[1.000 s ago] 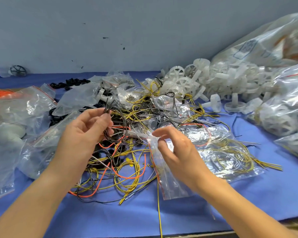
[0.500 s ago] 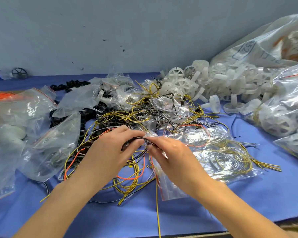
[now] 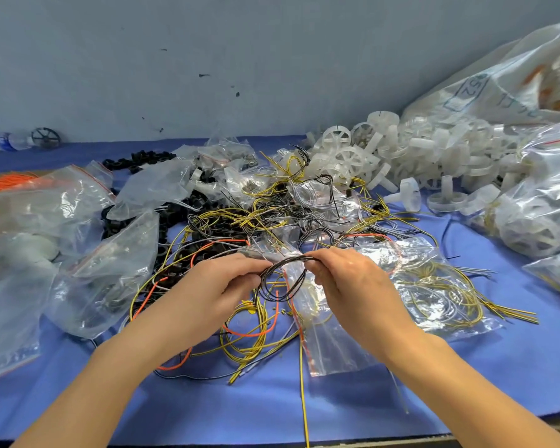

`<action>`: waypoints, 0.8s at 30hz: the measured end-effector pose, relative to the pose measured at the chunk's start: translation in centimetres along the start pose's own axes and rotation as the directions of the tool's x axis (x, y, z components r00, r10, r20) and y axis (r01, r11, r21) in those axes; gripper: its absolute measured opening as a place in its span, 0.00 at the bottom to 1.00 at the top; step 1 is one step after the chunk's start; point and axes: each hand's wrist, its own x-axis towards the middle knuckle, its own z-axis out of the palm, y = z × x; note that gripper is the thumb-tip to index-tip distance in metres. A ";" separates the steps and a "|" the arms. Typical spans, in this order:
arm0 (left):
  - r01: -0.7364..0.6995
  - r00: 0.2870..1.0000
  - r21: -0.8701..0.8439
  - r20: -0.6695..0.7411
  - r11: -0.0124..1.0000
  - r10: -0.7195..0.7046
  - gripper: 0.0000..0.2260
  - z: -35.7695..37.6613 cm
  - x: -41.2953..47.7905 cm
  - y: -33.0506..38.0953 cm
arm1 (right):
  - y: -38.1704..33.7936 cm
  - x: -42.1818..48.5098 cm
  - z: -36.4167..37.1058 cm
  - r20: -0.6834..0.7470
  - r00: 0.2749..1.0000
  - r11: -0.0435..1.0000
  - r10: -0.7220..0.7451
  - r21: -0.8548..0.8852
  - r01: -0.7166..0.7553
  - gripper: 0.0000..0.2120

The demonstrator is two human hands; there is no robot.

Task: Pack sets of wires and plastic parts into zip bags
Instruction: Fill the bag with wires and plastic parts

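Black wire coil hangs at the centre of the frame, pinched between both hands. The left hand and right hand meet palms down, fingers curled tight on its top strand, above a clear zip bag on the blue table.

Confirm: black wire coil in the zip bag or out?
Apparently out. The left hand and right hand pinch the black wire coil; its loop hangs bare at the mouth of the zip bag, not behind plastic.
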 end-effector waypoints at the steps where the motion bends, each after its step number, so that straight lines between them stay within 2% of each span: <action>1: 0.011 1.000 -0.034 -0.001 0.999 -0.011 0.14 -0.1 0.0 0.0 | 0.1 0.0 0.0 -0.007 1.000 1.000 0.006 -0.018 -0.006 0.11; 4: 0.103 0.995 -0.162 0.023 0.981 -0.100 0.13 -0.1 -0.1 0.2 | 0.2 0.1 0.0 -0.029 0.999 0.999 0.034 -0.040 -0.035 0.12; 7: 0.211 0.976 -0.375 0.133 0.903 -0.173 0.12 0.4 -0.1 0.6 | 0.1 0.0 0.0 -0.043 0.997 0.997 0.065 -0.042 -0.067 0.11; 13: 0.244 0.959 -0.444 0.241 0.862 -0.148 0.10 1.1 -0.1 1.0 | 0.0 -0.1 -0.2 -0.046 0.995 0.993 0.093 -0.062 -0.096 0.12; 16: 0.246 0.965 -0.418 0.188 0.874 -0.182 0.10 1.2 -0.1 0.8 | -0.1 -0.1 -0.3 -0.044 0.995 0.994 0.089 -0.058 -0.092 0.12; 24: 0.210 0.959 -0.294 -0.123 0.932 -0.255 0.10 1.1 0.3 0.2 | 0.2 -0.1 -1.0 -0.060 0.995 0.986 0.082 -0.140 -0.090 0.13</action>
